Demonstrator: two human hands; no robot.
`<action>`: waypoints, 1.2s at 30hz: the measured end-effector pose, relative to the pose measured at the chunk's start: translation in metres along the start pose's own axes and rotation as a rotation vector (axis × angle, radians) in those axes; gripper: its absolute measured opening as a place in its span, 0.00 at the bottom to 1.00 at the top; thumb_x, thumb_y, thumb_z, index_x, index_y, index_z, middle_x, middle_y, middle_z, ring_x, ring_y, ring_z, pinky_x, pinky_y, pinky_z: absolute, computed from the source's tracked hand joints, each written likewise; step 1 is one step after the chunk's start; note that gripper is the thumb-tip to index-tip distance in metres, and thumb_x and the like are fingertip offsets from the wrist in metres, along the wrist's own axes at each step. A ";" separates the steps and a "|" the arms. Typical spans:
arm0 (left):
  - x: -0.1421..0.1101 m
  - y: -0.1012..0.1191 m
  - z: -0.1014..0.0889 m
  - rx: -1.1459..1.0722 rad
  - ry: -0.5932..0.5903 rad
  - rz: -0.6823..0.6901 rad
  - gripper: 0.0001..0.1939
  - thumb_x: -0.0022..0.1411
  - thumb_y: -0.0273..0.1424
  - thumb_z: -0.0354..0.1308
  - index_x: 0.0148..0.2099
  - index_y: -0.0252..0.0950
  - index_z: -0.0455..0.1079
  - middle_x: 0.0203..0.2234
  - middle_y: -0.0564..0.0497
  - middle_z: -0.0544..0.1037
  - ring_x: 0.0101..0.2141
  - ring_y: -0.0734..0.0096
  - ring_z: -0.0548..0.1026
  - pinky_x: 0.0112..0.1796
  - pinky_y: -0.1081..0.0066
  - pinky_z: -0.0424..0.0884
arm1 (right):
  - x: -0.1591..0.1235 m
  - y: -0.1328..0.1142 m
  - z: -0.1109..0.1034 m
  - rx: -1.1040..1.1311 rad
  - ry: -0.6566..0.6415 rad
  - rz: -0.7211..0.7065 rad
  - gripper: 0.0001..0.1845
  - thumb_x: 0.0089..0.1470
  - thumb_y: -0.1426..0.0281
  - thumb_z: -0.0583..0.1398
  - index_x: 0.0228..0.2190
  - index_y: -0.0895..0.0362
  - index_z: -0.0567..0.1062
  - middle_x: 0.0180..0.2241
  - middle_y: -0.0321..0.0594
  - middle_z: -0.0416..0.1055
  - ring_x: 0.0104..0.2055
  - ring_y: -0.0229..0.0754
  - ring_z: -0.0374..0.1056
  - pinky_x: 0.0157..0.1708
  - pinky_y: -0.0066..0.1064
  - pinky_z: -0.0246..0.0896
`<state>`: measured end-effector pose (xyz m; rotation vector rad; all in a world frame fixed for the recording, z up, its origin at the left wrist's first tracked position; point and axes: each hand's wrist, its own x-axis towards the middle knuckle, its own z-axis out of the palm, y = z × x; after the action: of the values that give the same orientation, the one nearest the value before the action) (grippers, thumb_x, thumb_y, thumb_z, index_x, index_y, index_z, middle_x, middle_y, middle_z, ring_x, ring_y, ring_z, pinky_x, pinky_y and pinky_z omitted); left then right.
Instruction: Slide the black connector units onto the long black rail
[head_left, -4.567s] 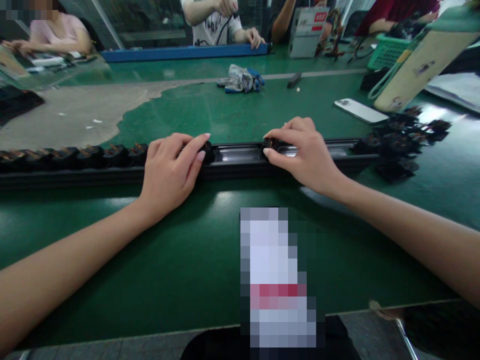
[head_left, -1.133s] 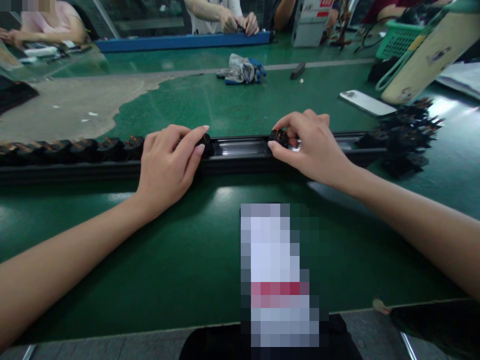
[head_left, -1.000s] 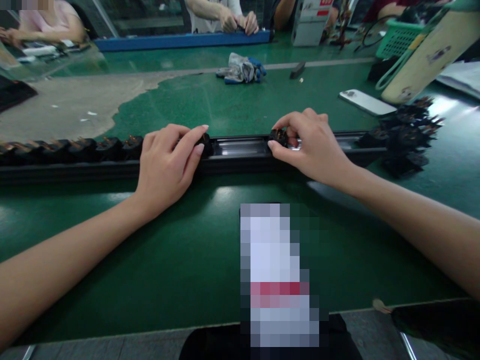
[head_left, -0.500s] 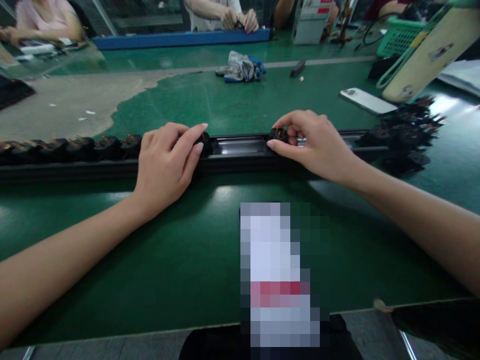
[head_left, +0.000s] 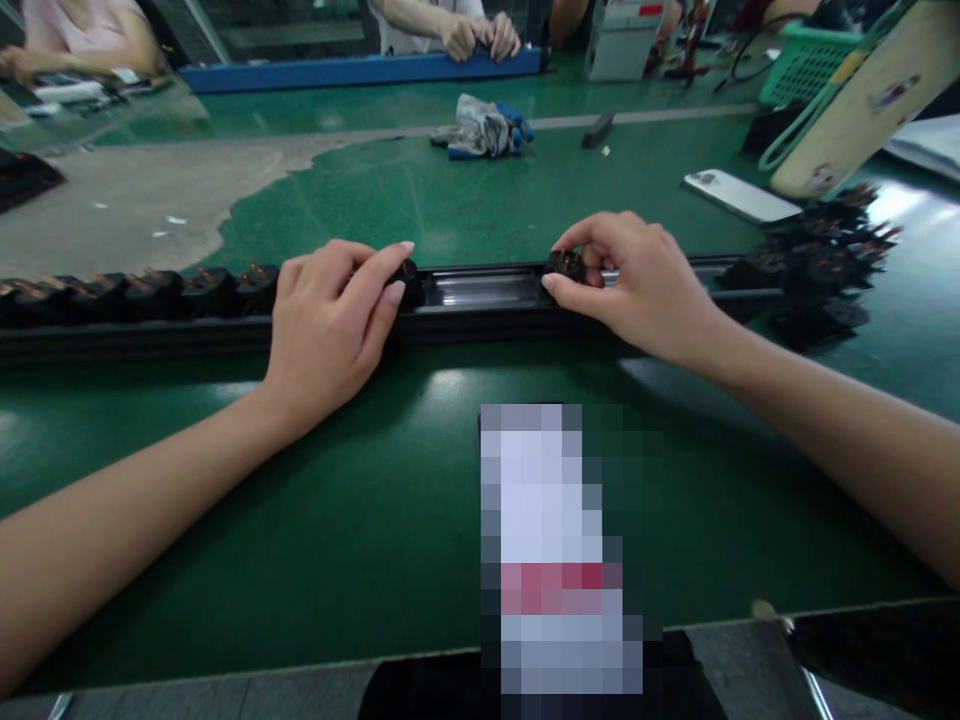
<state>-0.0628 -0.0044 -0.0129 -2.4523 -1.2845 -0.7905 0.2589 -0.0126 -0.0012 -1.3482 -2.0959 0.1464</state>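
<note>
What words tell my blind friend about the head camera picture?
The left hand touches a small black part, the right hand pinches another, on a black rail across a green workbench. More parts line the rail and pile at right.

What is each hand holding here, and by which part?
The left hand holds a small black plastic connector in a black metal rail from above with its fingertips; the right hand pinches a second black plastic connector by its edges.

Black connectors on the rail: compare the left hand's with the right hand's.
The connector at the left hand ends a row of connectors; the connector at the right hand stands apart across bare channel. The left lies under fingertips; the right is pinched by thumb and fingers. Both are black, on one rail.
</note>
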 end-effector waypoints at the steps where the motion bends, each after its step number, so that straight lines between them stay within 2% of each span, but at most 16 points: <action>1: 0.000 0.000 0.000 0.000 0.001 0.001 0.30 0.80 0.47 0.40 0.70 0.40 0.70 0.54 0.41 0.78 0.56 0.51 0.74 0.56 0.48 0.66 | 0.000 0.000 0.000 -0.001 0.000 0.000 0.18 0.64 0.50 0.61 0.44 0.50 0.76 0.31 0.42 0.71 0.44 0.57 0.69 0.52 0.57 0.63; 3: 0.000 0.001 -0.001 0.013 -0.009 0.005 0.30 0.80 0.47 0.39 0.70 0.40 0.70 0.54 0.41 0.78 0.56 0.50 0.74 0.56 0.48 0.66 | 0.000 -0.001 0.000 -0.007 -0.001 0.004 0.17 0.64 0.51 0.61 0.43 0.50 0.75 0.31 0.42 0.71 0.45 0.57 0.69 0.52 0.57 0.63; 8: -0.001 0.004 -0.005 0.007 -0.016 -0.003 0.27 0.81 0.47 0.38 0.71 0.52 0.67 0.55 0.47 0.79 0.57 0.55 0.74 0.58 0.52 0.66 | -0.001 -0.003 -0.001 -0.017 0.001 0.016 0.14 0.64 0.53 0.62 0.42 0.50 0.75 0.31 0.42 0.70 0.45 0.57 0.69 0.52 0.55 0.62; 15: -0.001 0.002 -0.003 0.071 -0.003 0.012 0.28 0.82 0.44 0.39 0.70 0.40 0.69 0.54 0.43 0.79 0.56 0.53 0.75 0.57 0.52 0.67 | 0.000 -0.002 0.000 0.003 0.018 0.025 0.15 0.63 0.52 0.63 0.41 0.50 0.74 0.29 0.40 0.68 0.44 0.57 0.69 0.51 0.55 0.63; 19: -0.001 0.002 -0.002 0.084 0.009 0.028 0.27 0.82 0.43 0.40 0.70 0.40 0.70 0.54 0.43 0.79 0.55 0.54 0.76 0.56 0.52 0.68 | 0.000 -0.003 -0.001 0.005 0.024 0.030 0.14 0.63 0.53 0.63 0.40 0.49 0.73 0.29 0.40 0.67 0.44 0.57 0.68 0.52 0.56 0.63; 24: -0.002 0.000 -0.002 0.084 0.004 0.026 0.26 0.82 0.44 0.40 0.71 0.45 0.68 0.54 0.46 0.79 0.55 0.56 0.75 0.56 0.53 0.68 | 0.000 -0.004 -0.001 0.008 0.026 0.027 0.13 0.62 0.54 0.63 0.40 0.49 0.73 0.29 0.40 0.67 0.44 0.58 0.68 0.51 0.56 0.63; 30: -0.001 -0.001 0.000 0.081 0.020 0.051 0.27 0.82 0.42 0.42 0.70 0.38 0.70 0.53 0.42 0.79 0.54 0.55 0.76 0.55 0.54 0.67 | 0.000 -0.007 -0.003 -0.001 0.003 0.057 0.11 0.61 0.56 0.64 0.39 0.49 0.73 0.30 0.41 0.67 0.45 0.59 0.68 0.52 0.57 0.62; 36: -0.002 0.001 -0.001 0.085 0.033 0.054 0.27 0.82 0.42 0.42 0.70 0.37 0.71 0.53 0.41 0.79 0.54 0.55 0.76 0.55 0.56 0.66 | 0.000 -0.009 -0.003 -0.005 0.023 0.044 0.11 0.61 0.57 0.64 0.40 0.49 0.73 0.29 0.42 0.68 0.45 0.59 0.68 0.51 0.56 0.63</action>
<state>-0.0631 -0.0061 -0.0134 -2.3866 -1.2102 -0.7439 0.2539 -0.0173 0.0047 -1.3937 -2.0500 0.1436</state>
